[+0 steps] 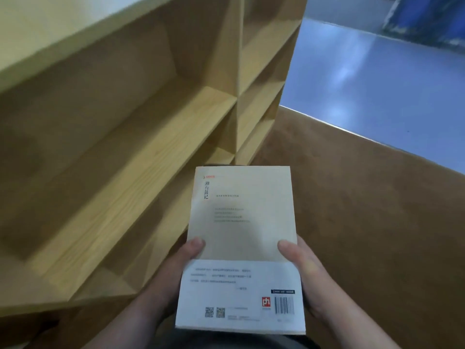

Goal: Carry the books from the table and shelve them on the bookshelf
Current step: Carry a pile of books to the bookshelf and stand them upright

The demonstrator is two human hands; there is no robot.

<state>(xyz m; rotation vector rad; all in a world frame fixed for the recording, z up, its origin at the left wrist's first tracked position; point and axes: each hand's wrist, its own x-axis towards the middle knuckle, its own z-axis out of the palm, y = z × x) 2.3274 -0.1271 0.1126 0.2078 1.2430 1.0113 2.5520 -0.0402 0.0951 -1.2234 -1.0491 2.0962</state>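
I hold a cream paperback book (242, 222) flat in front of me, back cover up, with a white band and a barcode across its near end. My left hand (185, 258) grips its left edge with the thumb on the cover. My right hand (302, 268) grips its right edge the same way. The light wooden bookshelf (141, 147) stands to the left and ahead. Its open compartments show no books. The book's far end hovers just in front of a lower shelf board.
Brown carpet (352, 222) covers the floor to the right of the bookshelf. Beyond it lies a glossy grey-blue floor (377, 84). A blue object (427, 18) sits at the far top right. The table is out of view.
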